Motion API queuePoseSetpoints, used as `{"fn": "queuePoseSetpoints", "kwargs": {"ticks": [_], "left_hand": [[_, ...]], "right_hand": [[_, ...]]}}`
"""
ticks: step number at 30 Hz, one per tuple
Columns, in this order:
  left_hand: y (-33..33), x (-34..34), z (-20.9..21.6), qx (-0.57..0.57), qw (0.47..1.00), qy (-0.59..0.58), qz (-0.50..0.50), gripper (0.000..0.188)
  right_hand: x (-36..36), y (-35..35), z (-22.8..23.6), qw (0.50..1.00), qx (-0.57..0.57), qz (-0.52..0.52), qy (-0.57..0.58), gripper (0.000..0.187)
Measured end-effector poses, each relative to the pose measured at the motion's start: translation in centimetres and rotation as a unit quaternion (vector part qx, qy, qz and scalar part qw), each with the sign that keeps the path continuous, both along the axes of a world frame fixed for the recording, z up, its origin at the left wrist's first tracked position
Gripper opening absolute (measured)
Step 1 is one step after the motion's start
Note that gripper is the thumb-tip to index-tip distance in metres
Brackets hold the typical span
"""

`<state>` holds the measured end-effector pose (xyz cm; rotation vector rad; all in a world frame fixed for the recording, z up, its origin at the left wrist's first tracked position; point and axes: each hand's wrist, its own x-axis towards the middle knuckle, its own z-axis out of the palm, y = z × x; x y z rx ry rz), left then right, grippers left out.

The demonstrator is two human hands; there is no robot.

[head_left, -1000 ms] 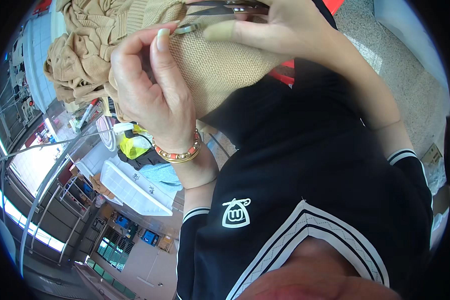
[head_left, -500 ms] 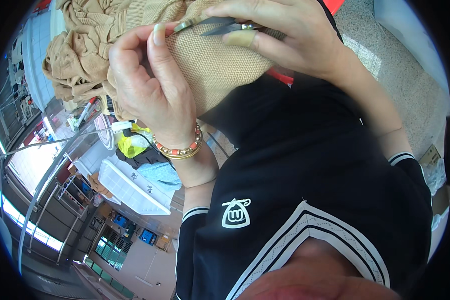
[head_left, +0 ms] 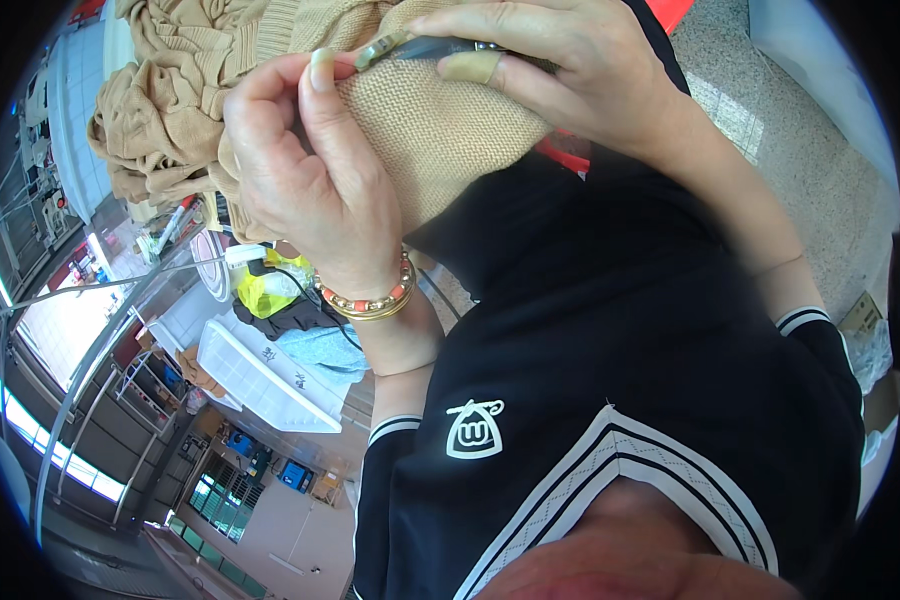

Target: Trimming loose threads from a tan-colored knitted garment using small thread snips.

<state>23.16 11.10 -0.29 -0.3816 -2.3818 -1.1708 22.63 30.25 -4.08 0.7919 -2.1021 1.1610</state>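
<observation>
Beige knitted fabric [head_left: 440, 125] lies under both hands at the top of the view, with ribbed and bunched folds to the left. My left hand [head_left: 315, 160] pinches the fabric's edge between thumb and forefinger, and a bracelet circles its wrist. Held in my right hand [head_left: 570, 50] is a small pair of thread snips [head_left: 432, 47], blades pointing left and lying together close to the left fingertips. A tan wrap covers the right thumb. At the tip of the blades shows a small shiny greenish-gold piece that I cannot make out. The snips' handles are mostly hidden by my fingers.
More beige knitwear [head_left: 155, 120] is heaped at the upper left. Below it stand a white plastic basket [head_left: 260, 380], a yellow bag [head_left: 262, 293] and light blue cloth [head_left: 320, 350]. A cable runs past my left wrist. Speckled floor [head_left: 810, 150] shows at the right.
The snips' blades were spread apart and have come together. Both hands have barely shifted; the left still pinches the fabric.
</observation>
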Motion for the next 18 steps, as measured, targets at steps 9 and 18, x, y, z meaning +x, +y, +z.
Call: {"fn": "queuePoseSetpoints", "kwargs": {"ticks": [9,18], "left_hand": [[0.1,0.0,0.1,0.004,1.000,0.002,-0.011,0.007],[0.3,0.0,0.1,0.009,1.000,-0.001,-0.005,0.007]], "right_hand": [[-1.6,-0.8,-2.4,0.995,-0.040,0.016,0.087,0.026],[-2.0,-0.5,-1.8,0.993,-0.022,-0.003,0.116,0.025]]}}
